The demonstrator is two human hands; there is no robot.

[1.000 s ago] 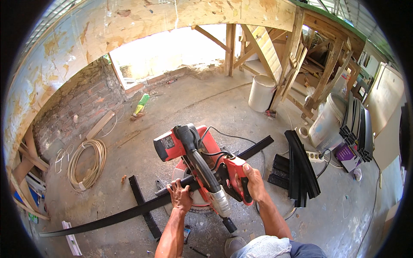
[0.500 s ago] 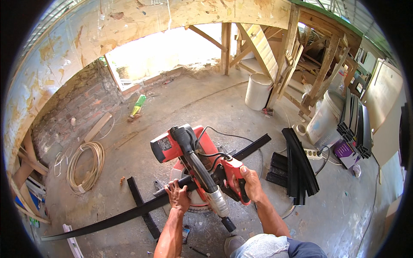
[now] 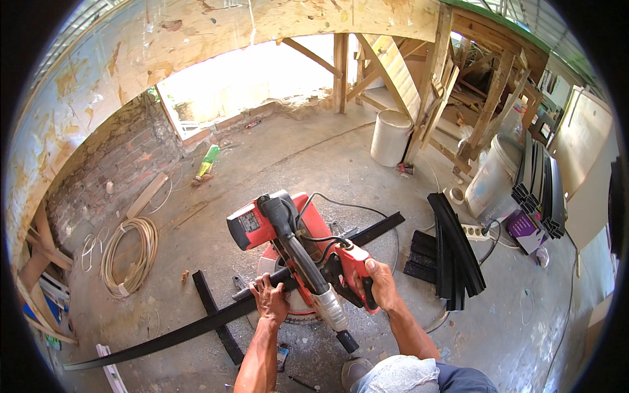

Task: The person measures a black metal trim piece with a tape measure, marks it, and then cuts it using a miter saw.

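Observation:
A red and black miter saw (image 3: 308, 223) stands on the floor before me, its motor head tilted over its round base. My right hand (image 3: 379, 285) is closed around the saw's red and black handle. A long black channel-shaped bar (image 3: 190, 329) lies across the saw base under the head, running from lower left to upper right. With my left hand (image 3: 270, 299) I grip the bar just left of the head, fingers over its top. The blade and its contact with the bar are hidden behind the head. A shorter black bar (image 3: 213, 313) lies crosswise beneath the long one.
Several black bars (image 3: 455, 252) are piled on the right, by a white power strip (image 3: 476, 232). Behind stand a white bucket (image 3: 391, 139), a large tub (image 3: 496, 173) and more bars (image 3: 538, 187). A coiled cable (image 3: 130, 255) and a green bottle (image 3: 208, 160) lie left.
The long black bar's far right end has shifted slightly left, toward the saw. Both hands keep their holds, and the saw head looks much the same. The whole view has drifted slightly.

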